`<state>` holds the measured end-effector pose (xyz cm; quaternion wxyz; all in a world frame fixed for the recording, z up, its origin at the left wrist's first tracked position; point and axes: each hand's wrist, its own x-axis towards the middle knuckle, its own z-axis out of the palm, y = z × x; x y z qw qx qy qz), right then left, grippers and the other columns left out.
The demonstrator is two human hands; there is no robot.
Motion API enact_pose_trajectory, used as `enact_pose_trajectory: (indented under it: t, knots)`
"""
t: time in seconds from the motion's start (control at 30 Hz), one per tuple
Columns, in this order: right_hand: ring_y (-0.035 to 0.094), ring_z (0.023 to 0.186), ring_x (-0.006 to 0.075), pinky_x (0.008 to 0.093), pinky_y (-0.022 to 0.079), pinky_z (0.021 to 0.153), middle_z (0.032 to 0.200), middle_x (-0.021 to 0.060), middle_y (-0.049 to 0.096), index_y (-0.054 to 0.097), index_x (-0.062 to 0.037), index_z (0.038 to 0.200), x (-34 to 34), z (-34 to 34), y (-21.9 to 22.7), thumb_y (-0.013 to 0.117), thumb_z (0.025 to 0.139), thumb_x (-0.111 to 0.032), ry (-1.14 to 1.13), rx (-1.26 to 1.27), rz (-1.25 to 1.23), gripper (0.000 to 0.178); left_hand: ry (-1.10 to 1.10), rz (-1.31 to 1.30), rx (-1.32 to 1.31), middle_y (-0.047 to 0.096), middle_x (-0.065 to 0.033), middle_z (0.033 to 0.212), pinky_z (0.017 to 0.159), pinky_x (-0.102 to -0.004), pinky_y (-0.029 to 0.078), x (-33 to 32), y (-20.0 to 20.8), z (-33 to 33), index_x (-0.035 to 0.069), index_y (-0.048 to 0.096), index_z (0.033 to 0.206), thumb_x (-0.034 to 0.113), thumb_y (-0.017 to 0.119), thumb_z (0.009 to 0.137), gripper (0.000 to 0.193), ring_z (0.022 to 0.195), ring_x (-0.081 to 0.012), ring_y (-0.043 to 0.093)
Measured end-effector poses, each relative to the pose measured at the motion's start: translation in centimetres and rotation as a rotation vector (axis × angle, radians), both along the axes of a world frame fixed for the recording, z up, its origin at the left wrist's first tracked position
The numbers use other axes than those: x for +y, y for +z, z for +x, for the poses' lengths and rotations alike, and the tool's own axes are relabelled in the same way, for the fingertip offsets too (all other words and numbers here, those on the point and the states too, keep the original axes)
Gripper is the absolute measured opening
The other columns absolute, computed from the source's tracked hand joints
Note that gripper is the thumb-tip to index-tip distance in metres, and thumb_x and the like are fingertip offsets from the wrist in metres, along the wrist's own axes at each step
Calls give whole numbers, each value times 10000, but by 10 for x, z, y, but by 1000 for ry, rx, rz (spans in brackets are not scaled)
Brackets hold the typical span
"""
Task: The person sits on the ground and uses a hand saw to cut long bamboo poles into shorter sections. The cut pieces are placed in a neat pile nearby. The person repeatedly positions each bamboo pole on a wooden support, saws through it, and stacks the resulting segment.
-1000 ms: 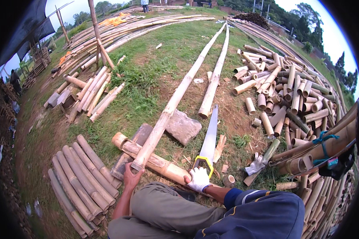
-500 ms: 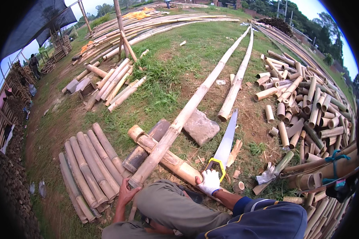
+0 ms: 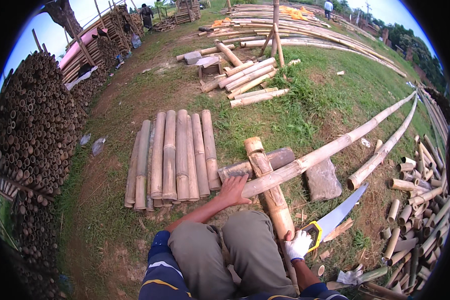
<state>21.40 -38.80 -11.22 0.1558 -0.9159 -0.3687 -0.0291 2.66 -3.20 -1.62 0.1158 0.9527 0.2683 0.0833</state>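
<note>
My bare left hand point(image 3: 233, 191) has its fingers spread against the near end of a long pale bamboo pole point(image 3: 305, 165). The pole lies slantwise across a thicker notched bamboo piece point(image 3: 271, 196) and runs off to the far right. Beneath it, a short dark bamboo log point(image 3: 281, 158) props the notched piece. My right hand point(image 3: 298, 245), in a white glove, is closed round the yellow and black handle of a hand saw point(image 3: 340, 216). The saw blade points away to the right, apart from the pole. The right thumb rests by the notched piece.
Cut bamboo lengths point(image 3: 170, 155) lie side by side at left. A flat stone point(image 3: 323, 180) and a second long pole point(image 3: 385, 145) are beyond the saw. Loose bamboo pieces point(image 3: 430, 215) heap at right, near a white glove point(image 3: 350, 275). Bamboo stacks point(image 3: 35, 120) stand far left.
The view has swung left. My left hand has shifted from holding the pole's end to spreading against it, and less of the pole appears to overhang the notched piece. The right hand keeps the saw.
</note>
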Motion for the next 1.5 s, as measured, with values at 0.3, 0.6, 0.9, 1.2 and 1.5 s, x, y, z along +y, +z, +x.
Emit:
enact_pose_trajectory:
  t: [0.3,0.6,0.9,1.2,1.5]
  knots:
    - [620,1208,466,592,451,1090,1188,221,710,764,-35,1238,-3,2,-7,650,1017,-461,-2,-22,-1,493,81,-32,40,774,-242,1049,1008,-557,498,-5,-28,13,16,622,1166,407,976,685,714,1026,-442,749]
    - [623,1176,478,603,459,1067,1165,223,707,754,-26,1169,-5,8,-15,650,1024,-477,-13,-71,-33,485,33,-227,121,786,-243,1072,944,-558,557,-3,-5,-27,20,677,1209,466,926,691,728,1063,-459,758]
    - [616,1206,476,604,444,1089,1185,229,715,758,-13,1145,-3,7,-14,649,1034,-494,-25,-15,-66,506,137,-380,193,802,-206,1221,989,-531,578,23,7,-177,123,711,1394,495,940,647,865,1184,-424,748]
    - [640,1199,443,572,481,1060,1168,200,726,769,-38,1125,-2,5,-17,627,1055,-470,-19,-67,-94,460,221,169,-34,753,-116,1285,1167,-582,452,-21,-12,-252,132,710,1402,393,998,689,811,1276,-409,678]
    - [638,1136,448,570,493,1018,1141,215,721,734,-17,1092,-1,1,-6,616,1068,-478,-1,-38,-100,477,1029,-87,-414,731,-188,1271,1030,-483,570,-137,-108,-309,40,722,1361,302,936,877,591,1203,-391,693]
